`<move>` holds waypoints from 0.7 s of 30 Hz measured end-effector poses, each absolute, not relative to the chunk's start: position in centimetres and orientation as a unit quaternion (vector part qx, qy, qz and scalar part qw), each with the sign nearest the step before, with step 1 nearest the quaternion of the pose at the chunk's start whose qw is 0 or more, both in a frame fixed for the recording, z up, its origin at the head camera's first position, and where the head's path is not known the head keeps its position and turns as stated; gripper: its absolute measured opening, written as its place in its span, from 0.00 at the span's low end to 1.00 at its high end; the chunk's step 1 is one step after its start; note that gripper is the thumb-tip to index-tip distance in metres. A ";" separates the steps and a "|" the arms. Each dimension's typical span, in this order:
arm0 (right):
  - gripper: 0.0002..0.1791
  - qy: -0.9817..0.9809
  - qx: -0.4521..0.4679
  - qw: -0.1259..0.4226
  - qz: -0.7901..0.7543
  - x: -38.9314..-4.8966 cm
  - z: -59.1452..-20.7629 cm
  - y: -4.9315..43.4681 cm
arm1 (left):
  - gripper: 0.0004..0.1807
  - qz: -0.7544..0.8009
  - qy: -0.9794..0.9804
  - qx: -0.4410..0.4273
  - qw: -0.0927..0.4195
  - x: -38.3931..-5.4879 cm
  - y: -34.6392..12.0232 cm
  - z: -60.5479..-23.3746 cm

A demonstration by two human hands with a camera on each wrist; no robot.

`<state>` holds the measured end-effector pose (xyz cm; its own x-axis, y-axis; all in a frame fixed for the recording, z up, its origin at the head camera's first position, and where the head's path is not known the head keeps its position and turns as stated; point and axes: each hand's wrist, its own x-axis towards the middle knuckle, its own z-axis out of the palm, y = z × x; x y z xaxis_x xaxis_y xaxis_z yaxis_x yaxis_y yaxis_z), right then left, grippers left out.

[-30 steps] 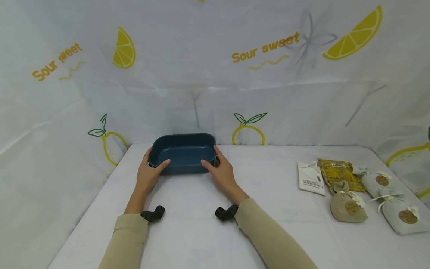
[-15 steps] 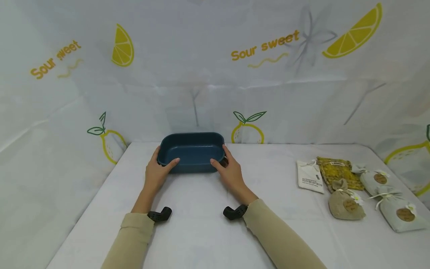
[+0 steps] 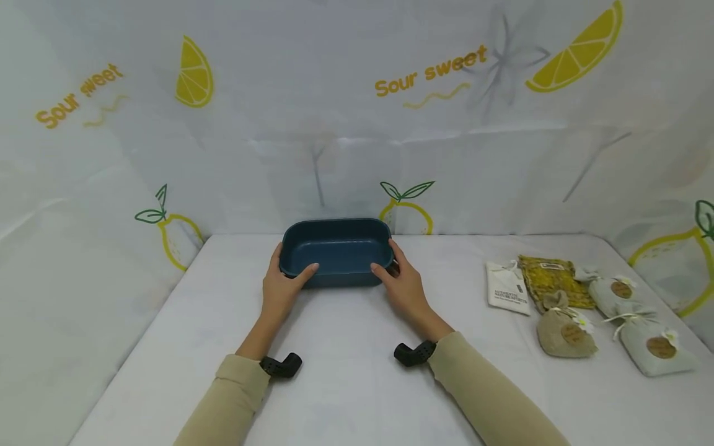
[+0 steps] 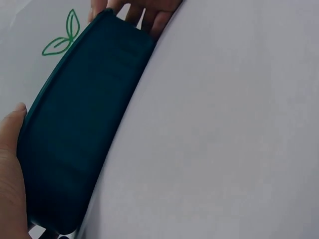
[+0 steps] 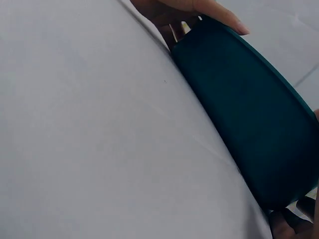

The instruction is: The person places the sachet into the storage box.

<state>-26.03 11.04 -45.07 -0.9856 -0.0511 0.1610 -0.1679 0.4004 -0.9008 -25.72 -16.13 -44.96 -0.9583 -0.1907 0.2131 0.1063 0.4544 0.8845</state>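
A dark teal rectangular dish [image 3: 346, 280] with rounded corners stands near the table's back edge in the head view, and nothing shows inside it. My left hand [image 3: 283, 286] grips its left end, thumb over the near rim. At the opposite end my right hand [image 3: 406, 288] holds it the same way, with the outer fingers partly hidden behind the wall. Both wrist views show the long near wall of the dish [image 4: 84, 119] close along the white cloth. In the right wrist view, fingers wrap the corners of the dish [image 5: 244, 109].
Several small pouches lie at the table's right: a flat white printed pouch [image 3: 506, 291], a yellow patterned one [image 3: 569, 288], a beige tied bag [image 3: 564, 337] and pale tied bags [image 3: 649, 353]. A lemon-printed white curtain [image 3: 334, 167] hangs behind the table.
Both hands have moved the dish rightward along the back of the table, keeping hold of its ends. The pouches keep their arrangement; the head view has shifted slightly.
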 end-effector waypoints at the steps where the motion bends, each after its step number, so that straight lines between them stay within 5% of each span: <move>1: 0.44 -0.836 0.064 0.053 0.542 -26.0 -45.0 11.3 | 0.57 -0.528 -0.837 0.023 0.142 -25.7 -15.8 -45.0; 21: 0.40 -0.842 0.046 0.067 0.533 -24.7 -45.0 17.4 | 0.59 -0.578 -0.807 0.000 0.120 -26.8 -9.1 -45.7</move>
<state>-24.75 17.37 -45.03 -0.9868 -0.0063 0.1619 -0.1491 0.4274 -0.8917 -26.83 -9.11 -45.67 -0.9711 -0.1388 0.1943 0.1392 0.3322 0.9329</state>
